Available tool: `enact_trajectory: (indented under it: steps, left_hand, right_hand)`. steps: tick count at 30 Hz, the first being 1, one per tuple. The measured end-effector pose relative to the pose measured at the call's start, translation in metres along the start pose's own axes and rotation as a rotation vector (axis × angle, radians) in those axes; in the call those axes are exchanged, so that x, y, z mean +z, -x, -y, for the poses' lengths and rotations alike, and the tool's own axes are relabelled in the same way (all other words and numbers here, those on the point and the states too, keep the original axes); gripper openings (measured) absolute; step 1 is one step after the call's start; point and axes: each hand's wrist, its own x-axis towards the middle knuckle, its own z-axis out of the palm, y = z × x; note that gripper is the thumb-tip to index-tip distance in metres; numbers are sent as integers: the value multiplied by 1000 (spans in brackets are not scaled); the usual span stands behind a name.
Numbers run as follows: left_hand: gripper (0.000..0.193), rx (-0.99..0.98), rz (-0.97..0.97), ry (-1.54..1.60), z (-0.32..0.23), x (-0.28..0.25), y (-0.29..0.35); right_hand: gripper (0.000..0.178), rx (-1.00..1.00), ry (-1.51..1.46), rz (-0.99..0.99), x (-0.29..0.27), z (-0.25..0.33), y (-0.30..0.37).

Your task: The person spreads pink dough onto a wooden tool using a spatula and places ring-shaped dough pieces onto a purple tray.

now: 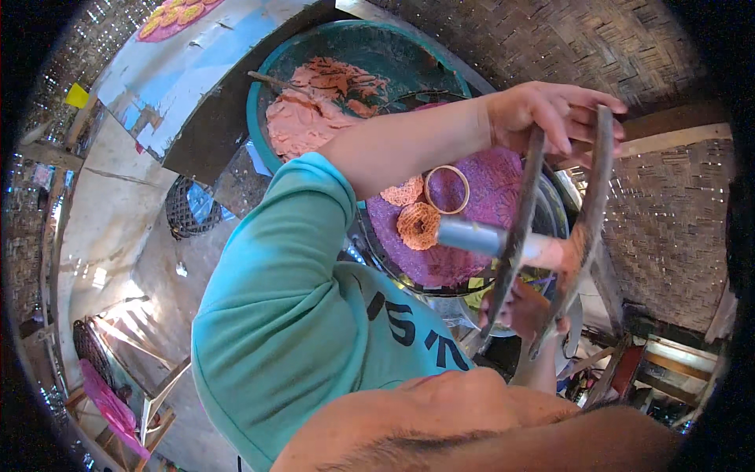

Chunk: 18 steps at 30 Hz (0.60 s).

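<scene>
A hand press with a pale metal tube [472, 237] and two dark wooden bars [590, 204] lies slantwise in front of me. My left hand [562, 122] curls its fingers across the upper ends of the bars. Lower down, my right hand [525, 312] is closed around their other ends, partly hidden behind the wood. At the tube's mouth is an orange lacy round of dough strands [417, 226], with another lacy piece [403, 191] beside it. A pale ring [447, 189] rests near both on a purple sheet [487, 171].
Beyond my left arm stands a teal basin [263, 86] holding pink dough [303, 126] and a stick. A blue-and-white board [181, 67] is at the upper left, above a dark woven basket [189, 206]. Woven walls [668, 220] close in on the right.
</scene>
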Motion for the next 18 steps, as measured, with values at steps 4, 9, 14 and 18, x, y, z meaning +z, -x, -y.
enact_trajectory:
  steps: [4, 9, 14, 18]
  left_hand:
    - [60, 26, -271, -88, 7, -53, 19]
    - [32, 86, -424, 210, 17, -114, 40]
    - [43, 149, -442, 371, 28, -146, 60]
    - [45, 176, -384, 357, 24, -144, 72]
  right_hand:
    - [102, 15, 8, -61, -38, 0, -8]
    - [91, 133, 56, -248, -70, 3, -13]
    - [85, 195, 97, -310, -68, 11, -19]
    - [72, 158, 33, -317, -70, 0, -22]
